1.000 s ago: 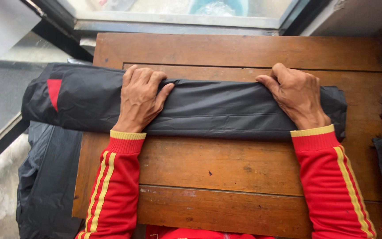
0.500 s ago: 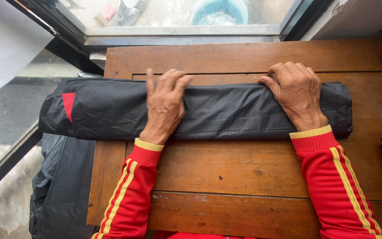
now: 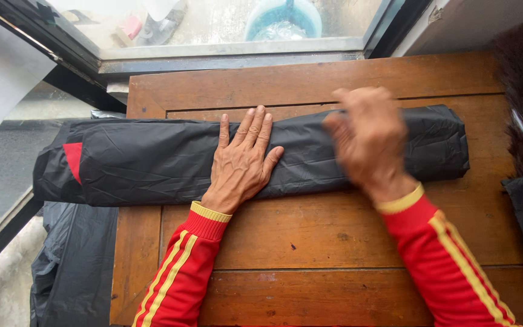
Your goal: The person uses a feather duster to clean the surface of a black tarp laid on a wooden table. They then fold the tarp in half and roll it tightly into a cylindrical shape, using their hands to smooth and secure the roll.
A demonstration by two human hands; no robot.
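While flat, left hand (image 3: 241, 162) on folded black cloth (image 3: 152, 160)

Hands (image 3: 304, 148) on black bundle (image 3: 152, 160) — wooden table (image 3: 310, 236)

Slick black fabric roll (image 3: 152, 160), worn wooden table (image 3: 310, 242)

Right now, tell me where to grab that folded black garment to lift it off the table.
Probably best with both hands, one near each end of the black folded garment, coming from the near long edge. It lies as a long flat band across the wooden table, its left end overhanging. The left hand presses its middle; the right hand is blurred above it.
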